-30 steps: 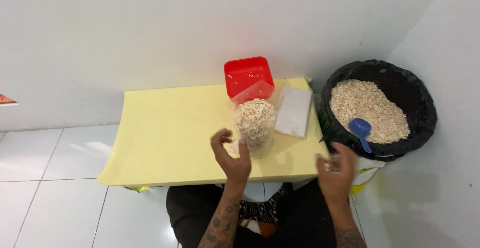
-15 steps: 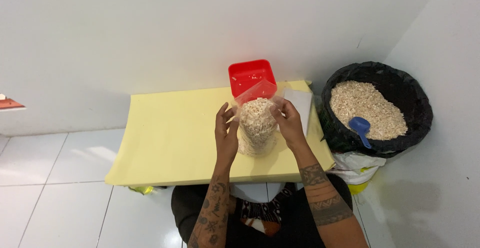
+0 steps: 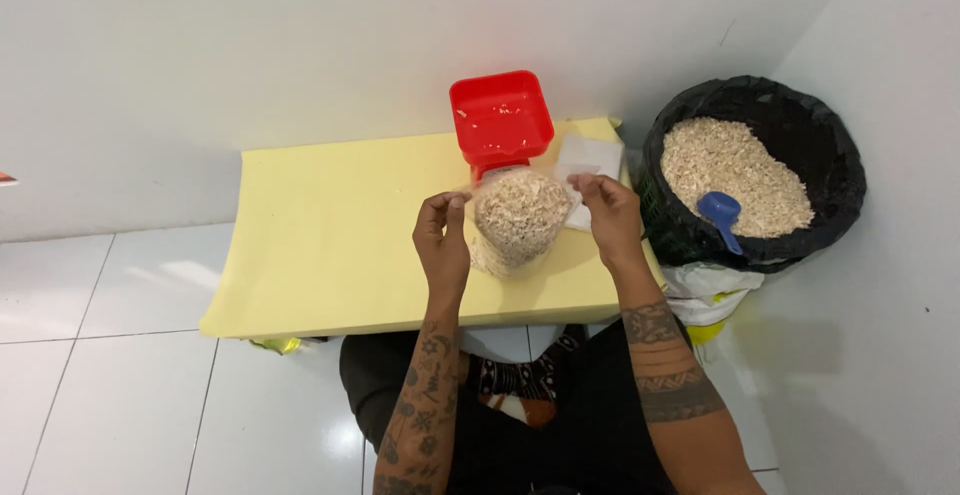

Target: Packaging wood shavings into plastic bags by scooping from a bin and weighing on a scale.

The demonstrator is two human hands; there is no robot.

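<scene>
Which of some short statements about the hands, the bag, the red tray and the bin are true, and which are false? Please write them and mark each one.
1. Both hands hold the top of the clear bag of flakes. True: the left hand and the right hand pinch its two sides.
2. The red tray is full of flakes. False: it looks nearly empty.
3. A blue scoop lies in the black-lined bin. True.
4. The bag stands on the white floor. False: it stands on the yellow table.
</scene>
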